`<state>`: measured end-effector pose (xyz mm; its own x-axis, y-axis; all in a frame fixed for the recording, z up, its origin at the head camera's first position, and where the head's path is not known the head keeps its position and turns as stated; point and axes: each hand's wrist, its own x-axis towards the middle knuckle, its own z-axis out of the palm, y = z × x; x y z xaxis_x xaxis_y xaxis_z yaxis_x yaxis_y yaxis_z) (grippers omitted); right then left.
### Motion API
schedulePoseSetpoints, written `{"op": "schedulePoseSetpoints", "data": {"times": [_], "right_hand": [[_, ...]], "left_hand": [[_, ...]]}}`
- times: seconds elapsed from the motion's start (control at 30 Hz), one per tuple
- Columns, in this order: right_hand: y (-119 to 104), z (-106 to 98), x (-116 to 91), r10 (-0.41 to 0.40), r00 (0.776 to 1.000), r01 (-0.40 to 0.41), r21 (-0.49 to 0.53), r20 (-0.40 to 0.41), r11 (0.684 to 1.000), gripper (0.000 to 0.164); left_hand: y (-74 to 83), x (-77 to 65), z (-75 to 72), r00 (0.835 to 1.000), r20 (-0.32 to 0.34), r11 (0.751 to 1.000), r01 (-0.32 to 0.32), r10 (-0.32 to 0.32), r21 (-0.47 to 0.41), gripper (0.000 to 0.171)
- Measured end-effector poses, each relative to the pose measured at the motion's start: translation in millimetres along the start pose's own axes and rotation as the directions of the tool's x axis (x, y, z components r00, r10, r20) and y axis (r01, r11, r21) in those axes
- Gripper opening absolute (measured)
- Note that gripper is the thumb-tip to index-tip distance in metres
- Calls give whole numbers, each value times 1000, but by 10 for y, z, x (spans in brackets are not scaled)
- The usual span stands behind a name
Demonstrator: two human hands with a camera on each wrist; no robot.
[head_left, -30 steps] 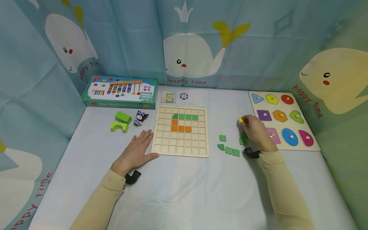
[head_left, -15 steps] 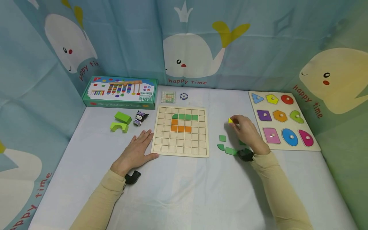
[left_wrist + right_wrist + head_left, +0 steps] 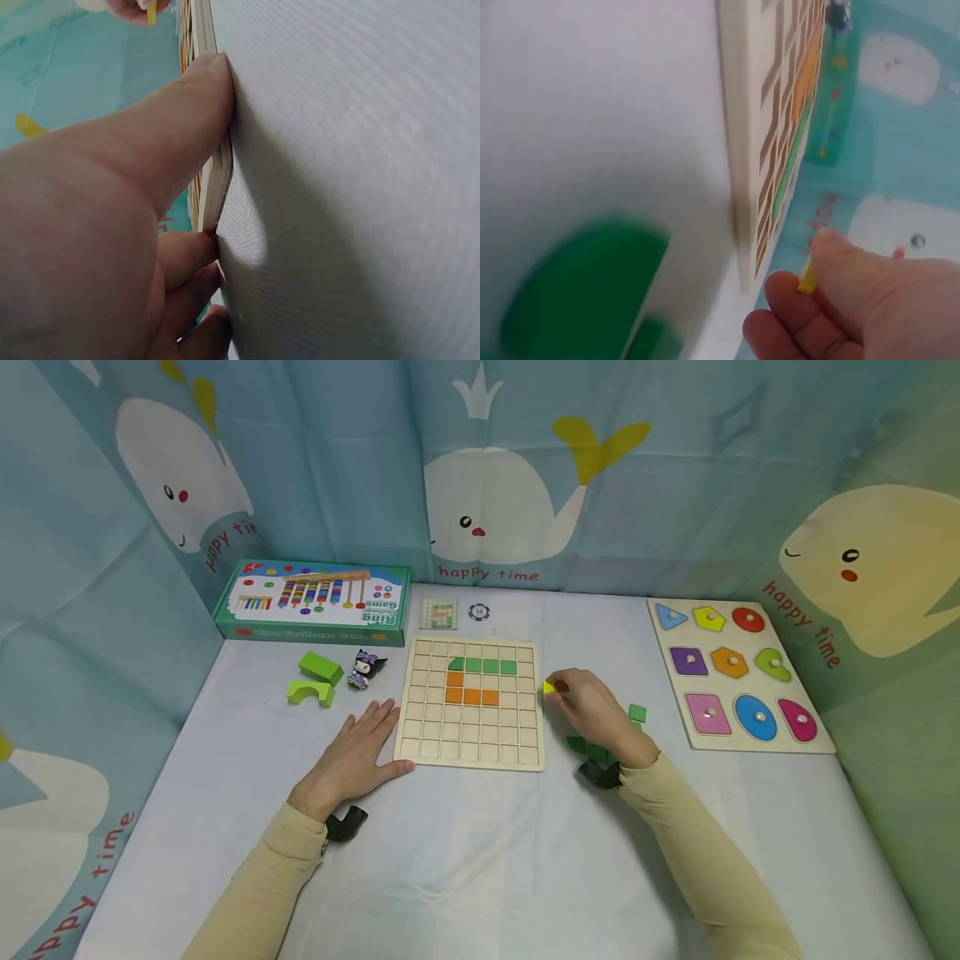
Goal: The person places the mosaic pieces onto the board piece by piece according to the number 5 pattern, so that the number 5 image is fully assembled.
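My left hand lies flat on the table with fingers stretched out. Its thumb and fingertips are at the edge of the wooden grid board, as the left wrist view also shows. Several green tiles and orange tiles sit in the board's squares. Just off the board's right edge, my right hand pinches a small yellow tile between thumb and fingers. Loose green tiles lie on the table by the right wrist, partly hidden beneath that hand.
A wooden shape puzzle stands at the right. Behind the board lie a pattern card and a poker chip. Back left are a game box, a small figurine and light green blocks.
My right hand has carried the yellow tile leftward from beside the shape puzzle to the grid board's right edge. The left hand has stayed in place.
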<state>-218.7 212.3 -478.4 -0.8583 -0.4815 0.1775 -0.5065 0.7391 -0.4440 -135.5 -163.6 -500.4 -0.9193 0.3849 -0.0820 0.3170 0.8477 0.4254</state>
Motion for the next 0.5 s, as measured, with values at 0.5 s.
{"op": "schedulePoseSetpoints", "data": {"times": [0.5], "right_hand": [[-333, 169, 208, -86, 994, 91, -75, 68, 993, 21]], "left_hand": [[15, -12, -7, 1000, 3, 1000, -4, 4, 4, 91]]}}
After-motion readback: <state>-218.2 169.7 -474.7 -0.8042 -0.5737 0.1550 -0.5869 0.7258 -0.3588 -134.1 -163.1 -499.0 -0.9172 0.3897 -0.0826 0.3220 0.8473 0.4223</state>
